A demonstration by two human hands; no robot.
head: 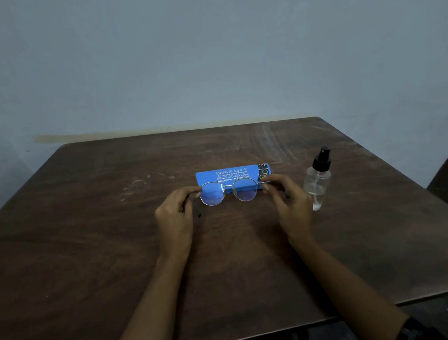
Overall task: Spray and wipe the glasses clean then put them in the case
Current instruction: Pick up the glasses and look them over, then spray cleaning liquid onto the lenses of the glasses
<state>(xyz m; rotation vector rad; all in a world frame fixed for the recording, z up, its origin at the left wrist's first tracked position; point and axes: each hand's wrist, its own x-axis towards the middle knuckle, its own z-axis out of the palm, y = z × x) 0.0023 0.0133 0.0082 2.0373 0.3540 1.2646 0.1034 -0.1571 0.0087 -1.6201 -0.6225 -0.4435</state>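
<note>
Thin metal-framed glasses (229, 192) with round lenses are held up above the table, lenses facing away from me. My left hand (174, 217) pinches the frame's left end near the hinge. My right hand (288, 202) pinches the right end. Their temple arms point back toward me, dark tips showing below the hands. Right behind the glasses lies a blue case (231, 174) with white print, shut, partly hidden by the lenses. A clear spray bottle (317, 180) with a black pump top stands upright just right of my right hand.
A dark brown wooden table (89, 249) carries everything; its far edge meets a pale blue-grey wall (207, 49). The table's right edge drops off beside the bottle. No cloth is in view.
</note>
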